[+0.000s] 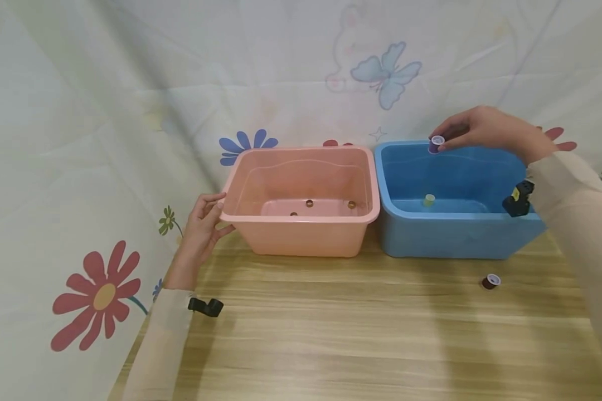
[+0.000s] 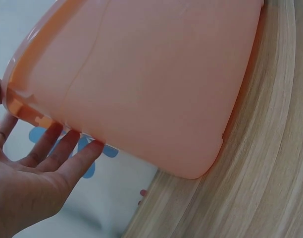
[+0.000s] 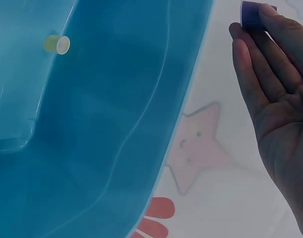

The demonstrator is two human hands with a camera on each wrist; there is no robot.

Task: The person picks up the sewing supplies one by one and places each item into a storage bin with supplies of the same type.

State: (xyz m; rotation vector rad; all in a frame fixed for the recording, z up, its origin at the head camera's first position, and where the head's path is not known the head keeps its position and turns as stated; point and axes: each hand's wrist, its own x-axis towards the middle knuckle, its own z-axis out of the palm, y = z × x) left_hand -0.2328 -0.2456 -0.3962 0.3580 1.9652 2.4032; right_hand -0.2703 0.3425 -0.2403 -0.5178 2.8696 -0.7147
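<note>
In the head view, my right hand (image 1: 486,131) is raised over the back rim of the blue tub (image 1: 446,236). It pinches a small purple thread spool (image 1: 435,146) with white ends between thumb and fingers. A pale yellow-green spool (image 1: 428,200) lies inside that tub; the right wrist view shows both the purple spool (image 3: 253,16) and the yellow-green one (image 3: 56,44). At the left end of the pink tub (image 1: 306,239), my left hand (image 1: 200,228) holds the rim. Its fingertips (image 2: 96,145) rest against the outer wall in the left wrist view.
Small brownish rings, among them one ring (image 1: 352,205), lie on the pink tub's floor. A dark spool (image 1: 491,281) with a white end stands on the wooden table (image 1: 341,334) before the blue tub. Printed cloth (image 1: 291,72) hangs behind and at the left.
</note>
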